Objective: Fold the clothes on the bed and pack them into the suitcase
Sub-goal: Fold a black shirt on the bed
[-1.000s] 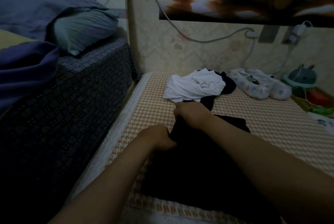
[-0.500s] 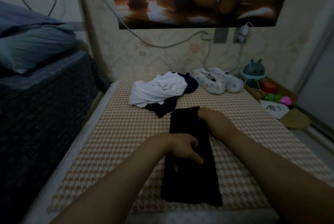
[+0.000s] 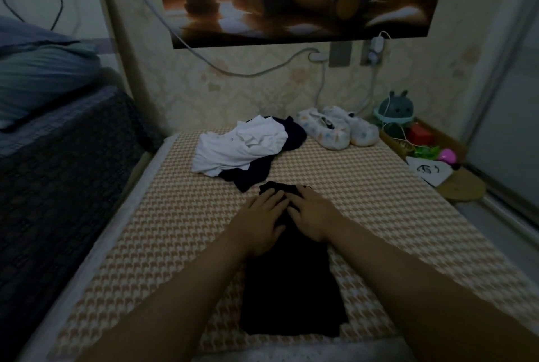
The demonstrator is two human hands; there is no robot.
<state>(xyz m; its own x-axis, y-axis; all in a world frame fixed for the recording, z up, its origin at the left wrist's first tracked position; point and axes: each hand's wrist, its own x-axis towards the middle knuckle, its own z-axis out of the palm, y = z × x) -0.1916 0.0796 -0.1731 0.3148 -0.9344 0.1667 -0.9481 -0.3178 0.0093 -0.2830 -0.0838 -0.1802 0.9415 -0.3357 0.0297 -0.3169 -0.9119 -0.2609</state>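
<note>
A black garment (image 3: 291,288) lies folded into a long narrow strip on the houndstooth bed cover (image 3: 175,230), running away from me. My left hand (image 3: 262,215) and my right hand (image 3: 312,215) lie side by side, palms down with straight fingers, pressing on the strip's far end. Beyond them a crumpled white shirt (image 3: 242,148) rests on top of another dark garment (image 3: 256,172). No suitcase is in view.
A pair of pale patterned slippers (image 3: 338,131) stands at the back of the bed by the wall. A higher bed with a dark quilt (image 3: 58,172) and pillow lies to the left. Toys and a round wooden stool (image 3: 463,192) sit at the right.
The black garment went from a bunched heap to a long narrow strip. Both hands then moved up to its far end and now press flat on it side by side.
</note>
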